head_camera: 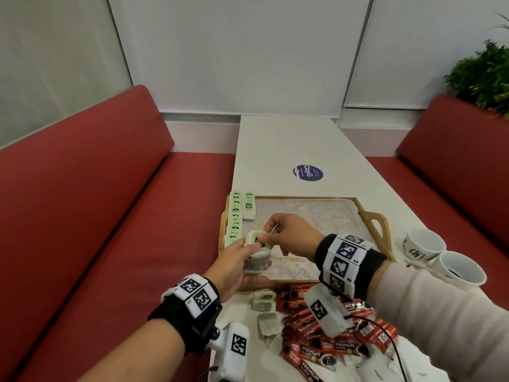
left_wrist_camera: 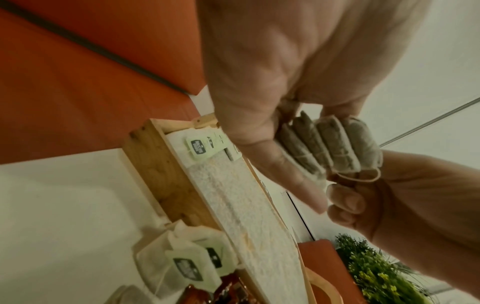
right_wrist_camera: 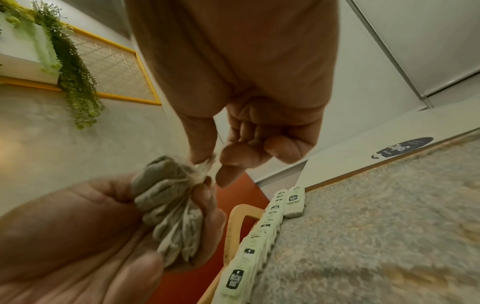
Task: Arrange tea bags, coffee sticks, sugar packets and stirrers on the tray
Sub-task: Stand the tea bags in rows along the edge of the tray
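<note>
My left hand point(head_camera: 249, 257) grips a small stack of tea bags point(head_camera: 257, 256) above the near left corner of the wooden tray point(head_camera: 303, 197). My right hand point(head_camera: 265, 237) pinches the top tea bag of that stack between thumb and forefinger. In the left wrist view the stack of tea bags point(left_wrist_camera: 324, 144) is squeezed between my thumb and fingers. In the right wrist view my right hand point(right_wrist_camera: 207, 164) pinches the paper edge of the top bag above the stack point(right_wrist_camera: 166, 205). A row of tea bags point(head_camera: 235, 213) stands along the tray's left edge.
Loose tea bags point(head_camera: 263, 299) and a pile of red coffee sticks point(head_camera: 316, 343) lie on the white table in front of the tray. Two white cups point(head_camera: 440, 255) stand to the tray's right. Red benches flank the table; a plant stands at far right.
</note>
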